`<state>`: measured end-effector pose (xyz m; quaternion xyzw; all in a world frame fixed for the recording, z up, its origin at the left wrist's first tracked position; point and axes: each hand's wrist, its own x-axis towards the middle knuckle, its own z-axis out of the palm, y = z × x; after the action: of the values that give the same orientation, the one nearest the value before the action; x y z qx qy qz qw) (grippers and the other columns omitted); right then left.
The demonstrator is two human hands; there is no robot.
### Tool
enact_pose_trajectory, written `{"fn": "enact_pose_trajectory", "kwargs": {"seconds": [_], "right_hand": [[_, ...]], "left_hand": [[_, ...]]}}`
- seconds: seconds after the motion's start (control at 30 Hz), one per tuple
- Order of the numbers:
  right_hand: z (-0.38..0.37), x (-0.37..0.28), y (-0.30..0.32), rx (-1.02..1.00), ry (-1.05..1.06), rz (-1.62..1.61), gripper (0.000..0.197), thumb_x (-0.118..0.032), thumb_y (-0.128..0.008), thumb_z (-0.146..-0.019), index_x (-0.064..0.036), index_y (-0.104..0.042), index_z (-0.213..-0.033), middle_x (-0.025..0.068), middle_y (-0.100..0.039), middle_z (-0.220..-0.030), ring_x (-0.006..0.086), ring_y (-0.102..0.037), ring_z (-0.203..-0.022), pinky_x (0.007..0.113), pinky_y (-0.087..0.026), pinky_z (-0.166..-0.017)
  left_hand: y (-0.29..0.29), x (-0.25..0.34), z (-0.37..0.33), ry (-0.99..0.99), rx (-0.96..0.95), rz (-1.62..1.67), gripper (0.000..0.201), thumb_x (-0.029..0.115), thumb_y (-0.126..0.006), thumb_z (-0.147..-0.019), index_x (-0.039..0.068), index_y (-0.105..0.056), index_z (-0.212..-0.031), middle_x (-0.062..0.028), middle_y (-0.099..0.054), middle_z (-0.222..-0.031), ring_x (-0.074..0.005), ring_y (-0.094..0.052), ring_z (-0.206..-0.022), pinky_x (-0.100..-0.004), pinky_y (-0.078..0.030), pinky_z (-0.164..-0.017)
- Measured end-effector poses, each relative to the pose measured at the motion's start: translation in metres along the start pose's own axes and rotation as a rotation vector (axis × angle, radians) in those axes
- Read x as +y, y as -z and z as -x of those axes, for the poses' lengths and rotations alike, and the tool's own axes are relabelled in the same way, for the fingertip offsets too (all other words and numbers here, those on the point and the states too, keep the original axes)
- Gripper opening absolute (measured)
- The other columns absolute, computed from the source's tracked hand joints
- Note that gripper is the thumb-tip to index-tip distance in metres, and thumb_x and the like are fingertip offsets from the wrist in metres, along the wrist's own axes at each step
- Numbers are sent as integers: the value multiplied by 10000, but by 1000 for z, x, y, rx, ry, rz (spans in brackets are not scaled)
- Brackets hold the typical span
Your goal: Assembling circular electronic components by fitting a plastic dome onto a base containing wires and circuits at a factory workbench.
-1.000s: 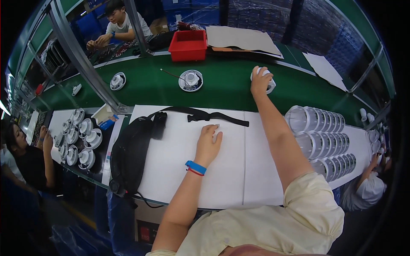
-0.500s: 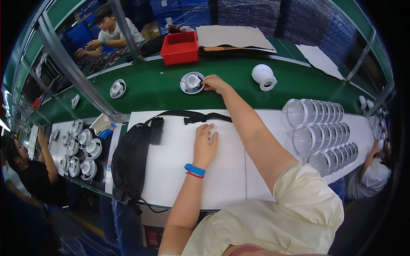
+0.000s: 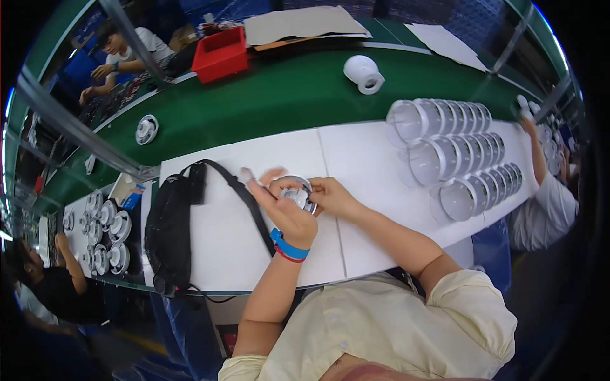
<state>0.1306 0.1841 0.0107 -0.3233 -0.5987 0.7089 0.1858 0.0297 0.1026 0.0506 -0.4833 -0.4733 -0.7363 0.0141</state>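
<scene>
Far left of the white mat (image 3: 381, 159), a tray of round parts (image 3: 101, 228); a person in black beside it. On the mat's left edge, a black bag (image 3: 168, 235), strap running toward the hands. Above the bag, on the green belt (image 3: 279, 95), one round part (image 3: 147, 129); a red bin (image 3: 220, 54) farther up.

Mat centre: left hand (image 3: 286, 213), blue wristband, fingers curled round the near side of a round disc (image 3: 295, 193), forefinger stretched out. Right hand (image 3: 333, 197) pinches the disc's right rim, fingers closed on it. Disc held just over the mat between both hands.

Right of the hands, three rows of clear cups (image 3: 451, 155) lying on the mat. Above them on the belt, a white housing (image 3: 363, 73). Far right, another person's sleeve (image 3: 546, 203).
</scene>
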Motion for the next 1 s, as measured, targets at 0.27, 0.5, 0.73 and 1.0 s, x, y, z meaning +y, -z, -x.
{"fn": "enact_pose_trajectory", "kwargs": {"seconds": [0.27,0.5,0.73,1.0], "right_hand": [[95,-72,84,1137,496,1527,529,-93,-699,-794,-73,-546,-1300,175,-553,-1279,368,-496,-1191,468,-411,-997],[119,-42,166,886,265,1251,504,-48,-666,-805,-60,-543,-1294,180,-505,-1339,387,-468,-1226,458,-419,-993],[155,-39,100,335,396,750,753,-118,-714,-807,-106,-353,-1468,147,-393,-1477,302,-369,-1372,379,-414,-1031],[56,-24,129,232,265,-22,875,-305,-734,-754,-113,-296,-1487,115,-398,-1453,268,-439,-1311,433,-417,-1057]], "left_hand": [[-13,20,10,-302,-169,-338,400,-64,-607,-843,-67,-590,-1243,-101,-598,-804,-205,-563,-667,-285,-455,-613],[-12,25,11,-275,-151,-252,266,-71,-722,-722,8,-625,-957,-101,-650,-820,-212,-610,-676,-295,-490,-623],[-10,29,8,-284,-157,-327,262,-81,-718,-680,40,-616,-888,-63,-607,-785,-230,-571,-723,-314,-472,-636],[-17,20,10,-267,-158,-328,227,-57,-754,-663,72,-608,-780,-30,-470,-677,-240,-489,-745,-354,-441,-693]]}}
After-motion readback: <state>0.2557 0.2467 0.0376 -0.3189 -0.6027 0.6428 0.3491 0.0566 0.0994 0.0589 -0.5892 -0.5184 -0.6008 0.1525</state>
